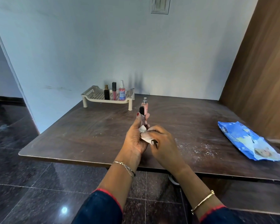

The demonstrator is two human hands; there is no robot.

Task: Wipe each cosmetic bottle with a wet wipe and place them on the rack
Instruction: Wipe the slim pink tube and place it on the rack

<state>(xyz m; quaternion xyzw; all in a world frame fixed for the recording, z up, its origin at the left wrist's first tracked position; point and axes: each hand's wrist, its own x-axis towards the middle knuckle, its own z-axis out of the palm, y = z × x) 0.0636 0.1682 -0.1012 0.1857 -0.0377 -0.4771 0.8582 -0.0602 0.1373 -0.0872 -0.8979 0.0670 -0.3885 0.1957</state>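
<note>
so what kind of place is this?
Probably a room in a home, not a lab: a dark wooden table set against a painted wall with a switch plate, glossy dark floor tiles, and a small rack of cosmetic bottles.

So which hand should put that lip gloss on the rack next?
Probably the left. The left hand grips the lip gloss tube, and the rack sits at the table's far left corner, on that hand's side. The right hand is busy holding the wet wipe.
</note>
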